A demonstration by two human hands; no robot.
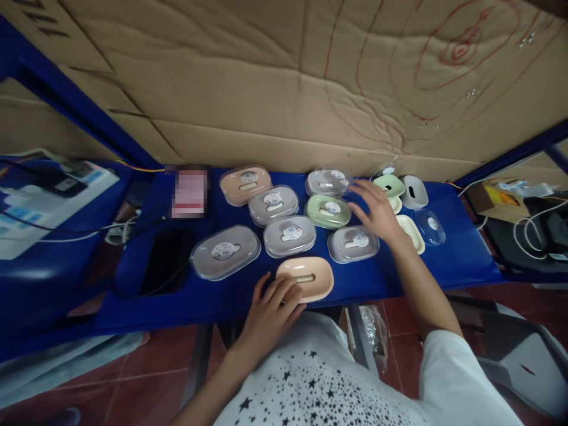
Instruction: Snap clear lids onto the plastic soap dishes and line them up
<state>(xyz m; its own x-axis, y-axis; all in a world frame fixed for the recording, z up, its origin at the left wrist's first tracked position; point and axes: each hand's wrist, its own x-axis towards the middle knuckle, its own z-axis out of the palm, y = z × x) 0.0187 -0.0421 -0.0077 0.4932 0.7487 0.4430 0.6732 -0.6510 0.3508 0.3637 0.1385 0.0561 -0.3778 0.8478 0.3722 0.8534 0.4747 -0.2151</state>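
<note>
A peach oval soap dish [326,278] with a slot in its floor lies near the front edge of the bench. My left hand [277,296] is at its left end, fingers over the rim and thumb by the near side. My right hand [377,210] is over the right part of the group, fingers spread apart and holding nothing. Beside its fingertips sit a green soap box [326,222] and a grey soap box [326,184], both under clear lids. Another lidded grey soap box [339,251] lies below that hand.
Several lidded boxes, including a peach one [231,186], stand to the left. At right are an uncovered green dish [397,184], a grey dish [421,192], a cream dish [416,236] and a clear lid [429,228]. Cardboard [222,112] walls the back of the blue bench [222,305].
</note>
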